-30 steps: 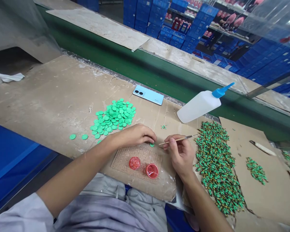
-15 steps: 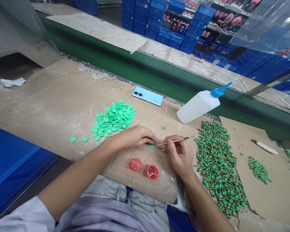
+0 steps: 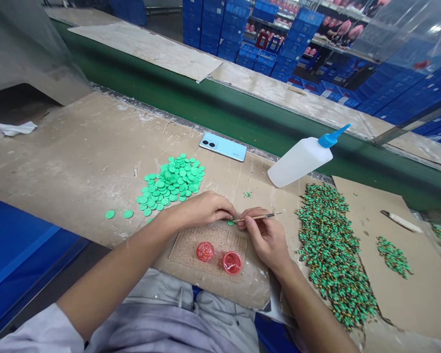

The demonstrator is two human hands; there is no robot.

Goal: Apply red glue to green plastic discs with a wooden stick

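Between the fingertips of my left hand (image 3: 216, 208) a small green disc (image 3: 230, 222) is pinched just above the table. My right hand (image 3: 266, 235) is closed around a thin wooden-handled brush (image 3: 259, 217), its wooden end meeting the disc and its thin dark tip pointing away to the right. Just below my hands lies a speckled mat (image 3: 185, 245). On it stand a red cup of small clear bits (image 3: 205, 251) and a second red cup (image 3: 232, 263) with something shiny inside. A pile of green discs (image 3: 172, 181) lies beyond my left forearm.
A blue phone (image 3: 223, 147) lies at the table's far edge. Right of it leans a white squeeze bottle (image 3: 301, 161) with a blue nozzle. Many tiny green-and-black pieces (image 3: 330, 250) cover the right side, near a smaller heap (image 3: 394, 257) and a white-handled knife (image 3: 402, 223).
My right hand has moved left with the brush, bringing its wooden end onto the green disc. My left hand stays almost where it was.
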